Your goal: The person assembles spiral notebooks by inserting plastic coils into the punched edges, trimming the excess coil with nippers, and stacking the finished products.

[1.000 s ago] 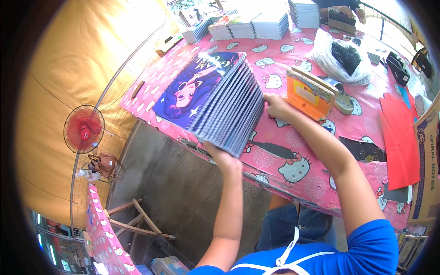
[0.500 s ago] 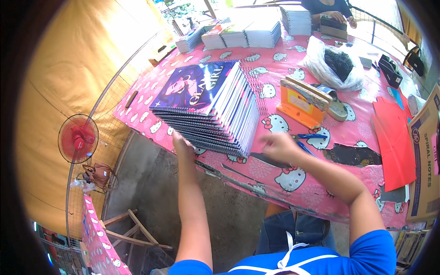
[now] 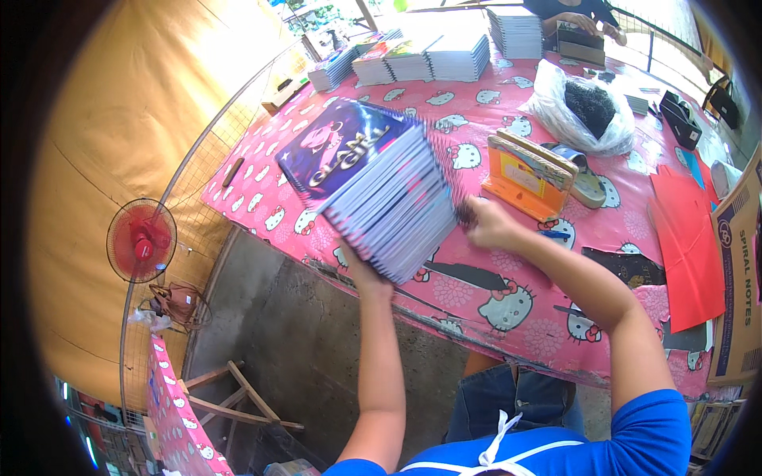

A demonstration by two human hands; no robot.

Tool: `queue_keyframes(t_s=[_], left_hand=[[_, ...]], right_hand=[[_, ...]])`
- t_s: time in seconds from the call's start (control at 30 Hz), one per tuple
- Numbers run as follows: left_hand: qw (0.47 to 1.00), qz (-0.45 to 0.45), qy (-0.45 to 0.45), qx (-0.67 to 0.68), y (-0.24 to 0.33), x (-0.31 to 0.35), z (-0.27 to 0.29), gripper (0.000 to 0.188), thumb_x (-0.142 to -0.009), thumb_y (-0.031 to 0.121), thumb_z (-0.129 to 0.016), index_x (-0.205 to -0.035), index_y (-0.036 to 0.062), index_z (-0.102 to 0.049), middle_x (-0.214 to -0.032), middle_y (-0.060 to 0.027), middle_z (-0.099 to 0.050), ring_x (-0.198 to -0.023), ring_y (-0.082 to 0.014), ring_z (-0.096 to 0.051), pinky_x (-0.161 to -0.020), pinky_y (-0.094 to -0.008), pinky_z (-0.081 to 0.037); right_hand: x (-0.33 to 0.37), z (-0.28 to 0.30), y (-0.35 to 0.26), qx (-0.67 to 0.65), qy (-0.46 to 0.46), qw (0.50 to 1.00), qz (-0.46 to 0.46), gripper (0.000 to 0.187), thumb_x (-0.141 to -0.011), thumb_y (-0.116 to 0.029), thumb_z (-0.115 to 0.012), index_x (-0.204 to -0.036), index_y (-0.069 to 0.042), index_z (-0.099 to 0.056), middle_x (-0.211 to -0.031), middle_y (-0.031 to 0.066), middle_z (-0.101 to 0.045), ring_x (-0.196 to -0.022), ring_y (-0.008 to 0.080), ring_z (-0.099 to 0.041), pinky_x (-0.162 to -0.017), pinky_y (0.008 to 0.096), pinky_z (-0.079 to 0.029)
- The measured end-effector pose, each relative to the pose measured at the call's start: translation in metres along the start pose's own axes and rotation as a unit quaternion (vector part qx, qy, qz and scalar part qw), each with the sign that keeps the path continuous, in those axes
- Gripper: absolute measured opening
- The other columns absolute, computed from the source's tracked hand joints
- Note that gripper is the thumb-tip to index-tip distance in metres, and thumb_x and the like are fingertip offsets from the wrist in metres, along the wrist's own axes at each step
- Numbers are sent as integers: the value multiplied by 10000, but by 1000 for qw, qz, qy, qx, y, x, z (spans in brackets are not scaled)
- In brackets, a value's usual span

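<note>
A tall stack of spiral notebooks (image 3: pixel 389 206) with dark purple illustrated covers stands on the table near its front edge, its page edges toward me. My left hand (image 3: pixel 367 276) presses against the stack's near left corner, low down, with most of its fingers hidden behind it. On the other side, my right hand (image 3: pixel 486 224) has curled fingers at the stack's right edge; they are slightly blurred. Right of that hand are an orange holder with a cardboard piece (image 3: pixel 528 178), a roll of tape (image 3: pixel 586 189) and a blue pen (image 3: pixel 557 236).
Several piles of notebooks (image 3: pixel 459 59) line the table's far side. A clear plastic bag of black coils (image 3: pixel 591 109) lies behind the holder. Red sheets (image 3: pixel 686 246) and a cardboard box (image 3: pixel 736 278) are at the right. Another person's hands (image 3: pixel 587 24) work at the far end. A red fan (image 3: pixel 143 242) stands left.
The notebook stack has turned clockwise, its page edges now facing nearer me. My left hand moved right along with its corner; my right hand rose slightly to the stack's right edge.
</note>
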State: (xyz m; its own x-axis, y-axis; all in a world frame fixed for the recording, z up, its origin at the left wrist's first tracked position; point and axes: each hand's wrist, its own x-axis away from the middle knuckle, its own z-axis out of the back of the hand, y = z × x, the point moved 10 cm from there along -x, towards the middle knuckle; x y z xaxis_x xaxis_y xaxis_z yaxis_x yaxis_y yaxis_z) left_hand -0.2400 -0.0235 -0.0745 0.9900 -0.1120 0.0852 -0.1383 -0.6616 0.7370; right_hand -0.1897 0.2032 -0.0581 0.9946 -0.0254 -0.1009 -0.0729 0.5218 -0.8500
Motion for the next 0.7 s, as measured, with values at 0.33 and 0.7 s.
queue_keyframes(t_s=[0.33, 0.7], left_hand=[[972, 173, -109, -112, 2, -128, 74, 525, -949, 450, -467, -1270, 36, -499, -1256, -100, -553, -1111, -262, -542, -943, -427, -456], [913, -359, 101, -164, 159, 22, 8, 297, -920, 202, -597, -1155, 48, -501, -991, -31, -528, -930, -88, -512, -789, -276, -450]], right_hand=[[77, -89, -59, -103, -79, 991, 26, 648, -678, -30, -644, -1244, 112, -362, -1159, 223, -441, -1131, 311, -520, -967, 368, -487], [155, 92, 7, 334, 95, 930, -124, 869, -715, -383, -771, -1381, -1, -362, -1428, 232, -347, -1357, 379, -293, -1114, 464, -251]])
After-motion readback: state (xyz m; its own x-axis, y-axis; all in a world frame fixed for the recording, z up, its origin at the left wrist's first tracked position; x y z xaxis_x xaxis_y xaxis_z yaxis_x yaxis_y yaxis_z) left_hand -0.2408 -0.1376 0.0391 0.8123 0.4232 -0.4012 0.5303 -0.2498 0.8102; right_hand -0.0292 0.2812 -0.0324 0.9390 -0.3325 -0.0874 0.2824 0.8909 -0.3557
